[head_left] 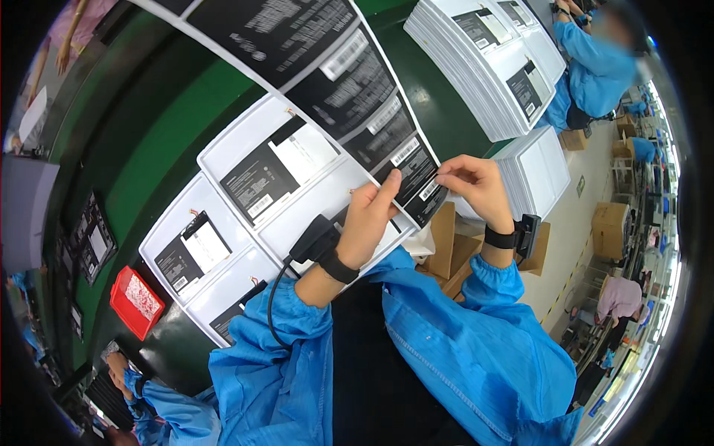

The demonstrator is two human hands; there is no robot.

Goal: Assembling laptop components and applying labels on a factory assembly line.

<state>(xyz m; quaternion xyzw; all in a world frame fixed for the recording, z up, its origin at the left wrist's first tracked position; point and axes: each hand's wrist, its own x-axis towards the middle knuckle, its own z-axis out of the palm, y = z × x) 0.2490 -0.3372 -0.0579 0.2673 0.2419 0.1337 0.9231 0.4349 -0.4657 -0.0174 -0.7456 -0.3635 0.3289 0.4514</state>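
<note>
Black printed labels run in a strip along a label sheet (357, 89), which slants over the white trays (227, 145). The left hand (364, 230) grips its lower end between thumb and fingers; the right hand's (482, 189) grip is narrow, pinching the sheet's right edge. Whether a label has lifted, I cannot tell. The packs (260, 182) in the trays already carry black printed faces beside white parts; the labels in view on the sheet look unused, so this step seems barely begun.

Room is tight on the left, where the sheet covers tray compartments and a red bin (121, 303) sits close; bare green desk (433, 97) opens between sheet and stacked trays (455, 74).
</note>
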